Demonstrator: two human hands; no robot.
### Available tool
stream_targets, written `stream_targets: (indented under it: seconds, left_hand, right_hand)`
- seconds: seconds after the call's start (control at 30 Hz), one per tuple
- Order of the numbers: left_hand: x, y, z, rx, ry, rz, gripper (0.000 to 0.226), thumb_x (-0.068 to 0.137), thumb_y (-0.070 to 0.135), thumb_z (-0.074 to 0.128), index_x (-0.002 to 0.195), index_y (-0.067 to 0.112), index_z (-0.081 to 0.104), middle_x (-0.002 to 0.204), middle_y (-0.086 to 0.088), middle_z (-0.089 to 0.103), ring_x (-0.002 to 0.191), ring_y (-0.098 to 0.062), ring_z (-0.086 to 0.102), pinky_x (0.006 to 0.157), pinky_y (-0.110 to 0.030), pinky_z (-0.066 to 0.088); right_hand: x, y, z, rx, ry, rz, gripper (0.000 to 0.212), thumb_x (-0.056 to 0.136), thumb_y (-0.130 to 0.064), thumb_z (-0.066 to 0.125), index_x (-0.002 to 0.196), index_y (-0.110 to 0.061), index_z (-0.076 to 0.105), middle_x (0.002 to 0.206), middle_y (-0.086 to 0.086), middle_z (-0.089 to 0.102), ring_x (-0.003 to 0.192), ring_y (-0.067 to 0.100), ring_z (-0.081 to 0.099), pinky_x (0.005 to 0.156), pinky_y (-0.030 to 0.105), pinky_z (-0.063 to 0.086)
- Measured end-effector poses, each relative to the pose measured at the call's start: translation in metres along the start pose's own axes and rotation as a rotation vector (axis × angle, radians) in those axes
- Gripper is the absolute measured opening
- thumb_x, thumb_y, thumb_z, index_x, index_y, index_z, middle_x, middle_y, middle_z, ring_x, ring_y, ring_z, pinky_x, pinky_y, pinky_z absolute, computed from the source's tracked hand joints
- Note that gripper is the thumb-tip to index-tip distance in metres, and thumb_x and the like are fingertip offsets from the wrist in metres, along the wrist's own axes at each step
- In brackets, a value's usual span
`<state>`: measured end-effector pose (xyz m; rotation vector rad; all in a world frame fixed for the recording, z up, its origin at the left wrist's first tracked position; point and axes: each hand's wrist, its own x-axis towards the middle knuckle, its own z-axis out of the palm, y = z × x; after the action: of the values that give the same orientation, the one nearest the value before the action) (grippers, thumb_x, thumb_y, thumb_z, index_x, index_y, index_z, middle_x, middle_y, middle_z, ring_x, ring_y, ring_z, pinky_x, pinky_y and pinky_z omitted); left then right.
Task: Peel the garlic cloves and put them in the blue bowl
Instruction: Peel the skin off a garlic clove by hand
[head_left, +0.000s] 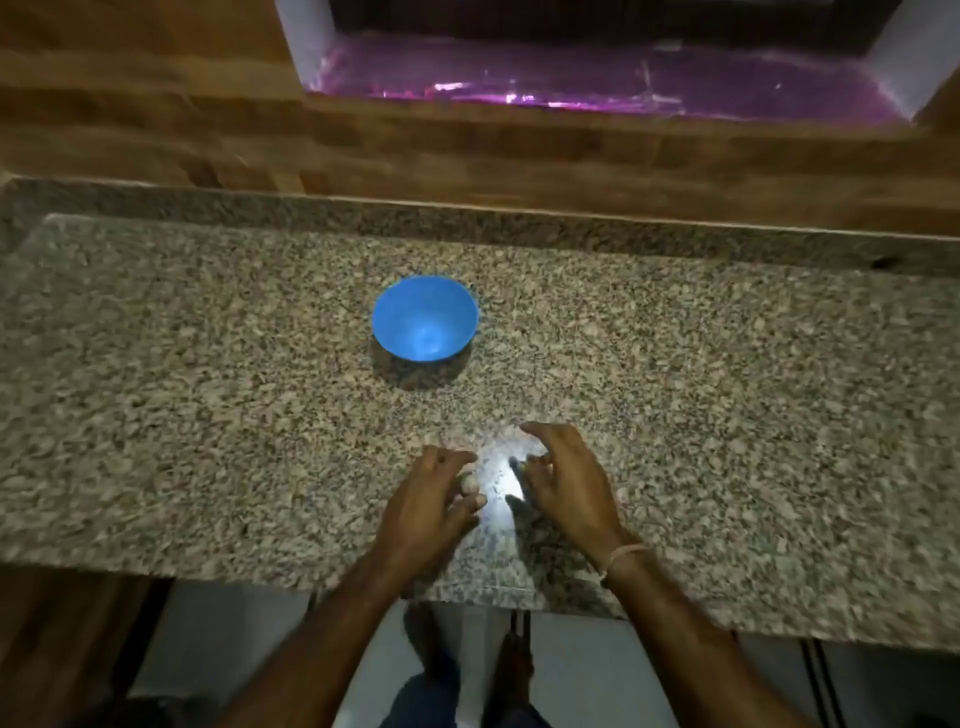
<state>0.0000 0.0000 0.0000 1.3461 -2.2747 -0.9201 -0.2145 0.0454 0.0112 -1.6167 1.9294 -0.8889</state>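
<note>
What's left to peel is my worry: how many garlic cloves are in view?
1: a garlic clove held in the left hand near the counter's front edge. None shows in the blue bowl; others may be hidden.

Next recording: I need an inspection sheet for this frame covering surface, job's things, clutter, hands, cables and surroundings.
Surface: speckled granite counter, with a bright glare patch between the hands.
Job's things: blue bowl upright mid-counter, no cloves seen inside; one whitish garlic clove at the left fingertips.
Clutter: nothing seen.
Hands: left hand pinches the clove; right hand is beside it, fingers loosely curled, holding nothing; thread band on its wrist.
Cables: nothing seen.
Surroundings: wooden wall behind the counter; recess with a purple-lit sheet; the person's feet below the counter edge.
</note>
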Motion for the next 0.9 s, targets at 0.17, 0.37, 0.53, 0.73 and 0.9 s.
stream_targets:
  seconds: [0.17, 0.37, 0.53, 0.73, 0.9]
  left_hand:
    - [0.010, -0.013, 0.017, 0.006, -0.013, 0.021, 0.014, 0.100, 0.024, 0.065, 0.112, 0.020, 0.071, 0.108, 0.003, 0.057, 0.095, -0.017, 0.061, 0.076, -0.035, 0.049]
    - [0.014, -0.015, 0.009, -0.631, 0.069, -0.331, 0.014, 0.097, 0.015, 0.071, 0.101, 0.028, 0.075, 0.101, 0.000, 0.073, 0.091, -0.017, 0.071, 0.081, -0.034, 0.061]
    - [0.020, 0.007, -0.004, -1.044, 0.006, -0.524, 0.021, 0.098, 0.010, 0.069, 0.117, 0.016, 0.076, 0.111, -0.007, 0.079, 0.107, -0.027, 0.075, 0.096, -0.047, 0.059]
    - [0.022, 0.018, -0.019, -1.222, 0.085, -0.591, 0.024, 0.101, 0.009, 0.062, 0.122, 0.012, 0.074, 0.118, -0.009, 0.077, 0.117, -0.027, 0.072, 0.101, -0.042, 0.054]
    - [0.040, 0.027, -0.033, -1.273, 0.146, -0.610, 0.040, 0.083, 0.019, 0.074, 0.122, 0.011, 0.072, 0.118, -0.014, 0.077, 0.117, -0.031, 0.071, 0.103, -0.045, 0.052]
  right_hand:
    - [-0.004, 0.017, 0.029, -0.211, -0.139, 0.030, 0.038, 0.096, -0.018, 0.072, 0.133, -0.018, 0.062, 0.127, 0.006, 0.054, 0.105, 0.032, 0.061, 0.078, 0.046, 0.056]
    - [-0.007, 0.008, 0.042, 0.068, -0.025, 0.204, 0.035, 0.093, -0.011, 0.078, 0.126, -0.014, 0.069, 0.123, -0.002, 0.058, 0.105, 0.014, 0.063, 0.088, 0.032, 0.056]
    - [0.003, -0.039, 0.044, 0.645, -0.025, 0.387, 0.022, 0.097, -0.004, 0.072, 0.119, -0.008, 0.074, 0.107, 0.013, 0.077, 0.104, 0.021, 0.074, 0.087, 0.029, 0.060]
    - [0.014, -0.062, 0.038, 0.804, -0.008, 0.420, 0.019, 0.097, -0.004, 0.072, 0.115, -0.006, 0.077, 0.113, 0.010, 0.079, 0.107, 0.031, 0.075, 0.095, 0.047, 0.061]
    - [0.031, -0.061, 0.029, 0.853, -0.030, 0.412, 0.022, 0.098, -0.009, 0.074, 0.119, -0.009, 0.076, 0.119, 0.011, 0.077, 0.116, 0.032, 0.072, 0.103, 0.062, 0.054]
